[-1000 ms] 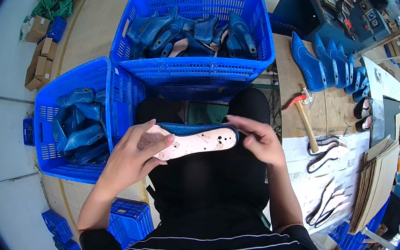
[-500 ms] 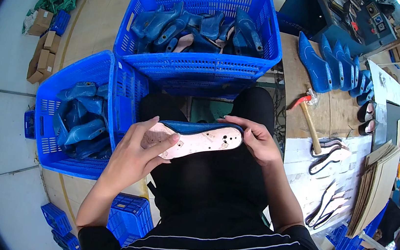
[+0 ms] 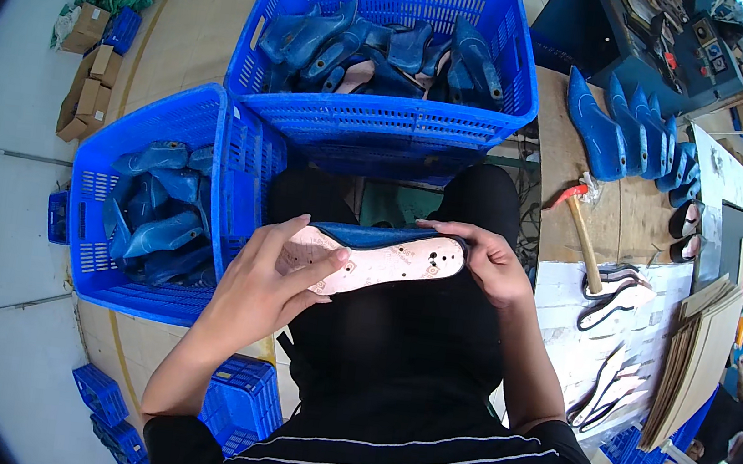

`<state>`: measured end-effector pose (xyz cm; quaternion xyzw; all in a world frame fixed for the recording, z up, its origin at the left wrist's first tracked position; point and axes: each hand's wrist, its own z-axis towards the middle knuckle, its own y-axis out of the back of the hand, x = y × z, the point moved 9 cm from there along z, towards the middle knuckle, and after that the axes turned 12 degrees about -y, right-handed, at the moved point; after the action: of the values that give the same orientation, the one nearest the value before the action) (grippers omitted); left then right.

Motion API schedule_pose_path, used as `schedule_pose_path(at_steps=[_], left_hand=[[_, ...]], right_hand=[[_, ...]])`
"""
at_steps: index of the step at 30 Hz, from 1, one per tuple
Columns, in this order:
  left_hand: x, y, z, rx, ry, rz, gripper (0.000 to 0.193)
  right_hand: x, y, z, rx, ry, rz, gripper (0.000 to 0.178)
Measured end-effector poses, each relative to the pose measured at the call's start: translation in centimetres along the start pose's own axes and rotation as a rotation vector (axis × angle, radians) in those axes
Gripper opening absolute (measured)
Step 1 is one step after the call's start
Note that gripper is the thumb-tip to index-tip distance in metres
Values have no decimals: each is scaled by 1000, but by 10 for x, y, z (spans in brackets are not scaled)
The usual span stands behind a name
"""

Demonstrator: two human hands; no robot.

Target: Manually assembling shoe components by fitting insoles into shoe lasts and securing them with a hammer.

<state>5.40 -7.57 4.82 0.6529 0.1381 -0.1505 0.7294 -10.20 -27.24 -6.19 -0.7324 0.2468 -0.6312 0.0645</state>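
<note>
A blue shoe last [image 3: 369,235] lies sideways over my lap, its sole face turned up toward me. Against that face sits a pale pink insole [image 3: 377,267] with a dark edge and several small holes, most of them near its right end. My left hand [image 3: 265,279] is closed around the left end, thumb across the insole and fingers behind. At the rounded right end, my right hand [image 3: 494,264] pinches the last and insole between thumb and fingers. The last is mostly hidden behind the insole.
A large blue crate [image 3: 376,113] full of blue lasts stands ahead; another blue crate [image 3: 135,297] of lasts is at left. The workbench [image 3: 565,222] on the right carries a hammer [image 3: 583,238], a row of lasts [image 3: 598,130], dark-edged insoles [image 3: 616,301] and stacked cardboard sheets [image 3: 696,361].
The view has shifted slightly, and the scene sits a little further right. Both hands keep their grip on the last and insole, whose sole face is tipped slightly more toward me.
</note>
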Motion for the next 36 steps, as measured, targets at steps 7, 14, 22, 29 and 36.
schedule_pose_path(at_steps=[7,14,22,29,36], left_hand=[[-2,10,4,29,26,-33,74],[-3,9,2,128,83,63,76],[-4,4,0,211,89,157,91],[-7,2,-2,221,71,182,99],[-7,2,-3,231,77,186,99]], right_hand=[[22,-8,0,5,85,-421,69],[25,-9,1,35,101,-481,68],[-1,9,-3,8,70,-175,55],[5,6,1,47,62,-169,48],[2,10,0,29,2,-173,49]])
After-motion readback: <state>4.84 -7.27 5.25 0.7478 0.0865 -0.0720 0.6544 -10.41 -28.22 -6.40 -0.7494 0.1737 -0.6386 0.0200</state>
